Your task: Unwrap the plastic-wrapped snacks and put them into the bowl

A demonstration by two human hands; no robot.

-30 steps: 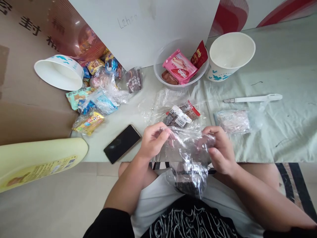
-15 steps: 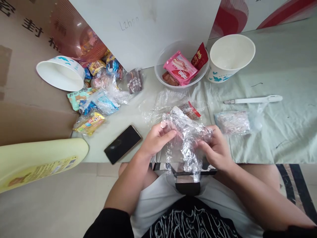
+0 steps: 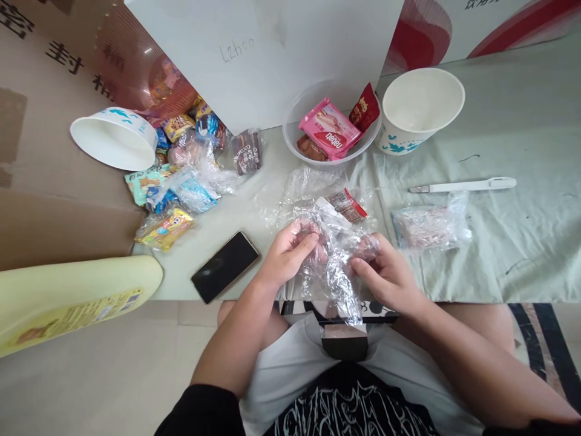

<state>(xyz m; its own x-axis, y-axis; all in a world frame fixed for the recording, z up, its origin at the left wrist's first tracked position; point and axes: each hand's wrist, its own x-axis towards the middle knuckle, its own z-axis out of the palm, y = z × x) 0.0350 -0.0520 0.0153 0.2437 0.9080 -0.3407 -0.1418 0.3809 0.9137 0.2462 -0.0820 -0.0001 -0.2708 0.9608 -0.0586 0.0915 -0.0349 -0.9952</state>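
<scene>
Between my hands is a crumpled sheet of clear plastic wrap [image 3: 338, 272], its lower end hanging past the table edge. My left hand [image 3: 293, 248] pinches one side of it, thumb over the fingers. The other side is gripped by my right hand [image 3: 384, 269], fingers curled into the film. Just beyond the wrap lies a brown snack packet with a red edge [image 3: 348, 206], partly covered by film. More loose clear film [image 3: 313, 181] lies on the cloth behind it. To the right of my right hand sits a small packet bundled in clear wrap [image 3: 426, 227].
A white utility knife [image 3: 463, 185] lies at the right. Behind stand a clear bowl of snacks [image 3: 290, 136] and a white paper tub [image 3: 403, 142]; another tub [image 3: 113, 139] lies tipped. Wrapped snacks [image 3: 181, 188], a phone [image 3: 226, 267] and a yellow bottle [image 3: 82, 297] are left.
My hands have drawn slightly closer together, and the plastic wrap between them is more bunched and narrower. My right hand has shifted a little to the left.
</scene>
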